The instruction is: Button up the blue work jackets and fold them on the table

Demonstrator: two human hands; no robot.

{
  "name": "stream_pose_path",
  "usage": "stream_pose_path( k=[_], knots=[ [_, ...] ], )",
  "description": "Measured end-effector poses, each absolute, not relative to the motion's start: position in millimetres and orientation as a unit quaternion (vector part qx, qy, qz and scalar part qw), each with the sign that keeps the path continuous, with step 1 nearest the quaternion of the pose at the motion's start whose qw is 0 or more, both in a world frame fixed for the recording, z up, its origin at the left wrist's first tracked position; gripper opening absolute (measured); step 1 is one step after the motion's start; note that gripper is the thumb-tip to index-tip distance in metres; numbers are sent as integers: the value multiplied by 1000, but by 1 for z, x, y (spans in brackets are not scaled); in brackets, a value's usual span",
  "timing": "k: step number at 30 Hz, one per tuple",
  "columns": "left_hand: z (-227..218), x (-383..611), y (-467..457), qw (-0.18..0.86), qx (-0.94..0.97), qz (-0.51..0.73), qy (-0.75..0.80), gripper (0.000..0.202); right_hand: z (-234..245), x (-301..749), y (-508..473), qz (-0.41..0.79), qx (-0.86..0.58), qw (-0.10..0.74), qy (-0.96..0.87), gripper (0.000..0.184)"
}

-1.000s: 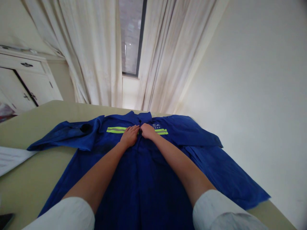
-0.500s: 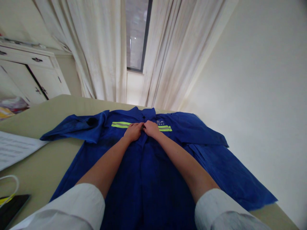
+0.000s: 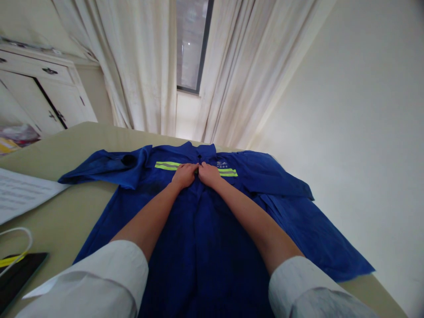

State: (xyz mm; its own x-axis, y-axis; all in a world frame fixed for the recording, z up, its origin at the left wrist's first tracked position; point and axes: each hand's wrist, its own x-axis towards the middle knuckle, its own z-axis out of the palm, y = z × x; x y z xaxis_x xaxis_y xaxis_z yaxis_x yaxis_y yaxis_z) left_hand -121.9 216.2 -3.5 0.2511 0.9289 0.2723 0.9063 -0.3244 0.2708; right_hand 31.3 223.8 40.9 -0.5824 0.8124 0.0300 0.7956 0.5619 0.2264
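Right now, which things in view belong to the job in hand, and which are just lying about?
In the job:
Blue garment, spread on the table
Left hand and right hand, both at its front

Lying about:
Printed sheet
Dark flat item
White cable

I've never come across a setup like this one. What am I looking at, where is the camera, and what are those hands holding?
There is no machine here: these are a person's bare left hand and right hand. The camera is worn on their head, looking forward and down. A blue work garment with a reflective stripe across the chest lies spread on the table. To the left are a printed sheet and a dark flat object with a white cable. Both hands meet at the garment's front opening, below the collar; exactly what the fingertips grip is hidden.
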Motion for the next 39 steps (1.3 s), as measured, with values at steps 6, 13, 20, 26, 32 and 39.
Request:
stream_pose_path(
  k=[6,13,20,26,32,39],
  knots=[
    [-4,-122,215,26,788,202,581,58,38,31,227,99,489,29,866,38],
    [-5,-123,216,29,785,202,585,58,33,35,235,91,496,34,863,34],
    [-5,-123,215,34,798,181,574,66,37,43,232,128,409,45,903,38],
    [-4,-123,216,43,802,169,571,57,50,51,220,178,256,64,948,34],
    [-4,-121,218,53,798,181,573,46,63,68,172,165,159,97,968,28],
    [-8,-120,217,52,803,184,565,48,84,72,147,104,165,111,974,23]
  ],
)
